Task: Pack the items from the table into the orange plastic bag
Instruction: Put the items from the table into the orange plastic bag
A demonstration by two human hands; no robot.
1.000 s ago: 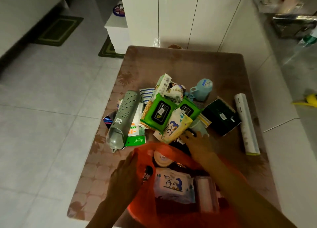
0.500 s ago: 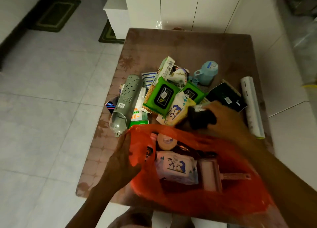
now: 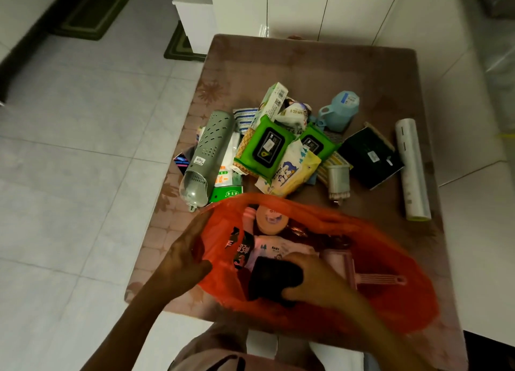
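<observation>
Inside the orange bag (image 3: pixel 390 295), right hand (image 3: pixel 315 281) clasps a black item (image 3: pixel 271 278).

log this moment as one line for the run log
stage: packing | right hand: lowering black item into orange bag | left hand: gripping bag rim | table: items remain

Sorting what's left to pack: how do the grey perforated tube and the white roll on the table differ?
The grey perforated tube lies at the pile's left edge, resting on packets; the white roll lies alone at the right, flat on the table. The tube has holes and a clear capped end; the roll is smooth and thinner. Both are long cylinders lying down, still outside the orange bag.
</observation>
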